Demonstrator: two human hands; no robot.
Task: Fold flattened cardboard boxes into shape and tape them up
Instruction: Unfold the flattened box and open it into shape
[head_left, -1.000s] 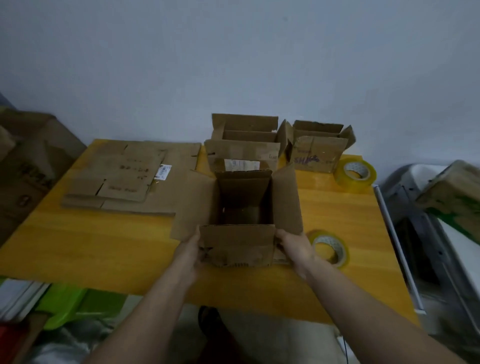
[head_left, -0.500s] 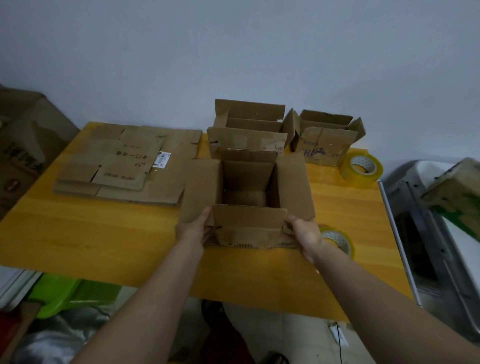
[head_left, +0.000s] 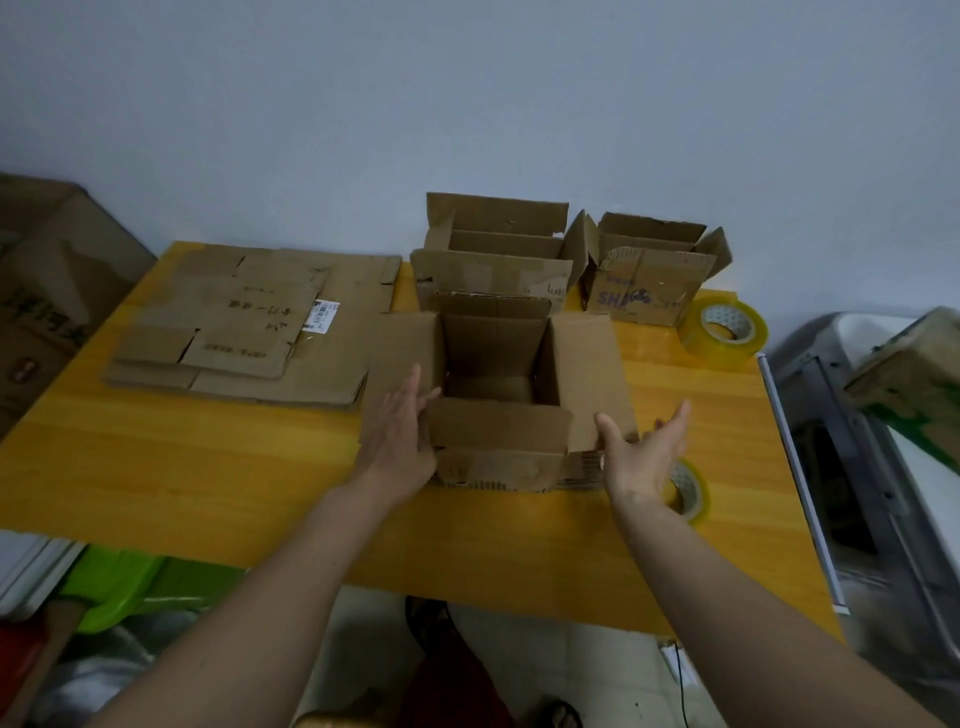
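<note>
two hands frame the open box (head_left: 498, 384) in the head view, one on each side, at the middle of the yellow table (head_left: 208, 467). left hand (head_left: 397, 441) lies flat against the box's left side — fingers straight and together, tips reaching up along the left flap, thumb towards the near flap's corner. right hand (head_left: 644, 457) is at the near right corner, palm turned inward, fingers spread and straight, thumb at the lower edge of the right flap; the other fingers stand off the cardboard, holding nothing. the box sits upright between the two palms with all four top flaps up or splayed outward, its inside in shadow.

behind it, touching or just about, a second open box (head_left: 493, 260), and to the right of that a third with purple lettering on its front (head_left: 644, 286). a stack of flattened boxes (head_left: 249, 332) lies on the left half of the table, well apart from the right hand, just beside the left flap. one tape roll (head_left: 724, 332) stands near the table's right edge; another tape roll (head_left: 688, 488) lies partly hidden behind the right wrist. off the table's left edge — a big brown carton (head_left: 47, 291).
</note>
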